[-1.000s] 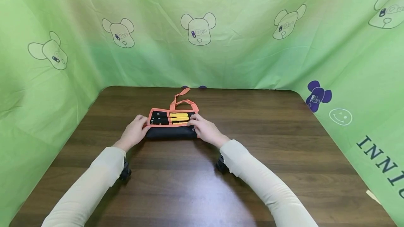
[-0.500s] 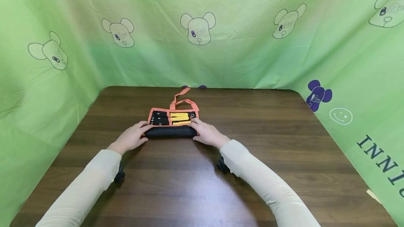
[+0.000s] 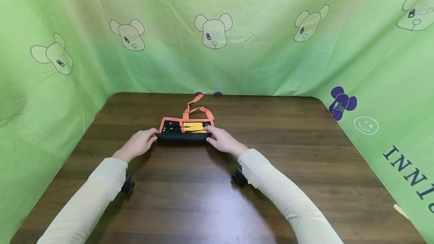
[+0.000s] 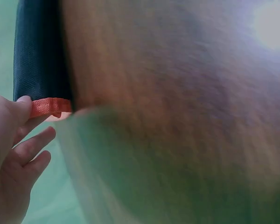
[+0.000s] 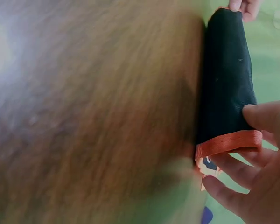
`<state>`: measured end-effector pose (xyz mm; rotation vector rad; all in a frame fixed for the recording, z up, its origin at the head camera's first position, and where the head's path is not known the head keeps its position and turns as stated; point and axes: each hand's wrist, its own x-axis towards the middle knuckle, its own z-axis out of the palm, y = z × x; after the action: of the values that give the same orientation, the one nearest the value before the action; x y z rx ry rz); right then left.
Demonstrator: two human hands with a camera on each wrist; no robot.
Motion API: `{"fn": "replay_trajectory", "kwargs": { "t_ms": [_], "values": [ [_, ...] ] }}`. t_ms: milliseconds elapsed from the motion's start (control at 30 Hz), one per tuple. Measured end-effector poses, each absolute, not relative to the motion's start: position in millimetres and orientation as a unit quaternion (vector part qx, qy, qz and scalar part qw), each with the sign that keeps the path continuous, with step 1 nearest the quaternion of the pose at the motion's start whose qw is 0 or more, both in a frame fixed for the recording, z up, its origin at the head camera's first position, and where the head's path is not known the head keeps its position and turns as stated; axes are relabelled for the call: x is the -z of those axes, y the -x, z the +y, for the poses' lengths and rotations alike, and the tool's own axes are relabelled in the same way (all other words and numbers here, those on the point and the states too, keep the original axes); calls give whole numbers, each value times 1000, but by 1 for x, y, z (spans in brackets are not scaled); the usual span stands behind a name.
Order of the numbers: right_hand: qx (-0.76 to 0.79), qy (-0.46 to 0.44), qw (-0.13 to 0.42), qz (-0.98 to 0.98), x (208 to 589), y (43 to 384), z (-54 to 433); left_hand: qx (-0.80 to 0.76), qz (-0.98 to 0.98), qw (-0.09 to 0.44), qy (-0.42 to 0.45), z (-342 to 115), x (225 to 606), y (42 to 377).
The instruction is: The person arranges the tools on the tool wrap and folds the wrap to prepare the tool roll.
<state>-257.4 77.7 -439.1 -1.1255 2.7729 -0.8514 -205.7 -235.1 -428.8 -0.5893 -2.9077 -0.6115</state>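
A black fabric tool roll point(image 3: 183, 138) with orange edging lies partly rolled up on the table, its near side a thick black fold. Yellow handles point(image 3: 193, 124) stick out of pockets on its flat far part, beside white printed numbers. My left hand point(image 3: 137, 144) pinches the left end of the fold; in the left wrist view thumb and forefinger hold it at the orange edging point(image 4: 45, 107), other fingers loose. My right hand point(image 3: 223, 140) grips the right end, thumb on the black cloth and fingers under the trim point(image 5: 228, 142) in the right wrist view.
Two orange tie straps point(image 3: 200, 109) trail from the roll's far edge toward the back of the brown wooden table point(image 3: 190, 199). A green curtain point(image 3: 169, 67) with mouse-head drawings surrounds the table at the back and sides.
My left hand has gone from the roll's left side to the end of the near fold, letting go and gripping again. The fold has tipped up and away, covering more of the pockets.
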Motion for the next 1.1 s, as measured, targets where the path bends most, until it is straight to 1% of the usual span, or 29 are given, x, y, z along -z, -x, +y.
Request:
{"fn": "replay_trajectory", "kwargs": {
  "t_ms": [200, 333, 533, 633, 733, 867, 1000, 1100],
  "values": [
    [368, 311, 27, 876, 438, 261, 79, 266, -948, 55, 169, -233, 423, 211],
    [413, 259, 38, 872, 436, 264, 77, 273, -948, 71, 145, -229, 421, 217],
    [463, 189, 34, 865, 433, 270, 71, 297, -949, 64, 87, -221, 418, 226],
    [484, 171, 21, 858, 433, 274, 67, 305, -948, 74, 53, -219, 416, 228],
    [484, 166, 7, 859, 433, 277, 66, 318, -945, 74, 30, -218, 417, 230],
    [441, 193, 3, 877, 434, 278, 67, 322, -945, 41, 39, -218, 419, 228],
    [374, 241, 37, 895, 437, 277, 72, 267, -959, 11, 92, -217, 424, 225],
    [331, 268, 66, 902, 438, 276, 75, 218, -969, -29, 115, -217, 427, 223]
  ]
}}
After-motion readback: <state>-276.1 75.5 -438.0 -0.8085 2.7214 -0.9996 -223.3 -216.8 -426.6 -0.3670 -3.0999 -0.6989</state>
